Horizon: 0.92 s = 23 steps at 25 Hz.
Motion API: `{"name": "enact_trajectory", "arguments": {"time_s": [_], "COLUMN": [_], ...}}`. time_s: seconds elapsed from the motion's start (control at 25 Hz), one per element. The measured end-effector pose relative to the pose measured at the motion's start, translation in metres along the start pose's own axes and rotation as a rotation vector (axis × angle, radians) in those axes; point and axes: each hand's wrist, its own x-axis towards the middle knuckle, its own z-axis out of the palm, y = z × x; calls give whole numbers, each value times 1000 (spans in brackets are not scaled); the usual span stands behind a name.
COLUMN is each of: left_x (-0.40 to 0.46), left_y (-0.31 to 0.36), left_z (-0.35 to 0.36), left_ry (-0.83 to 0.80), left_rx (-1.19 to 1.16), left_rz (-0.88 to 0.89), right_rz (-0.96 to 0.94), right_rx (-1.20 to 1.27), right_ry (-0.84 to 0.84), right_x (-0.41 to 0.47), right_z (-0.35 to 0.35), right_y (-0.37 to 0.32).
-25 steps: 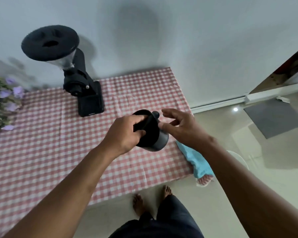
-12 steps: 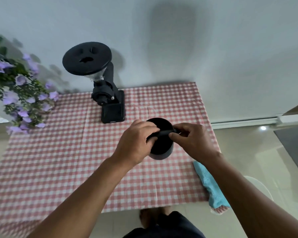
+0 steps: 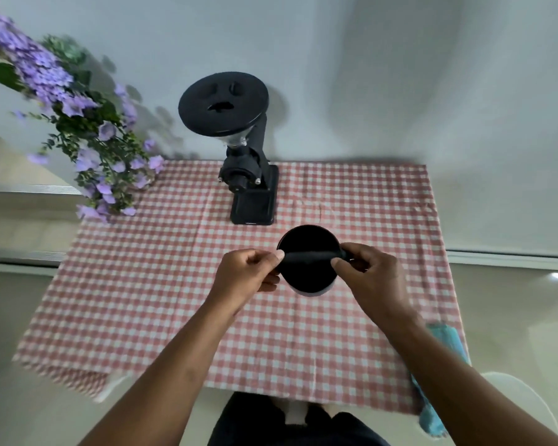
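Note:
A round black container [image 3: 308, 272] with a black bar [image 3: 306, 256] across its open top is held over the red-and-white checked tablecloth [image 3: 142, 284]. My left hand [image 3: 247, 275] pinches the bar's left end. My right hand [image 3: 368, 273] pinches its right end. Behind the container, a black coffee grinder [image 3: 248, 175] with a round lidded hopper [image 3: 223, 103] stands at the back of the table, against the wall.
Purple flowers [image 3: 87, 133] with green leaves hang over the table's back left corner. A turquoise cloth [image 3: 445, 375] hangs off the table's right front edge. A white round object [image 3: 522, 400] sits on the floor at the right. The wall runs right behind the table.
The container has turned upright with its opening facing up. My right hand closed onto the bar's right end, and my left hand shifted from the container's side to the left end. The view swung left.

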Motion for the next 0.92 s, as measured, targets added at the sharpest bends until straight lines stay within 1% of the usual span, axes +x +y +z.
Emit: {"name": "enact_trajectory", "arguments": {"time_s": [0.16, 0.24, 0.44, 0.68, 0.92], "left_x": [15, 29, 72, 121, 153], "left_y": [-16, -21, -30, -41, -49], "left_z": [-21, -37, -81, -112, -115], "left_ry": [33, 49, 64, 27, -14], "left_rx": [-11, -15, -14, 24, 36], "left_rz": [-38, -38, -32, -60, -85], "right_rz": [110, 161, 212, 276, 315], "right_rx": [43, 42, 41, 58, 82], "right_ry": [-80, -90, -94, -49, 56], "right_x": [8, 15, 41, 62, 76], "right_z": [30, 51, 103, 159, 186], "right_y": [-5, -12, -29, -32, -23]}}
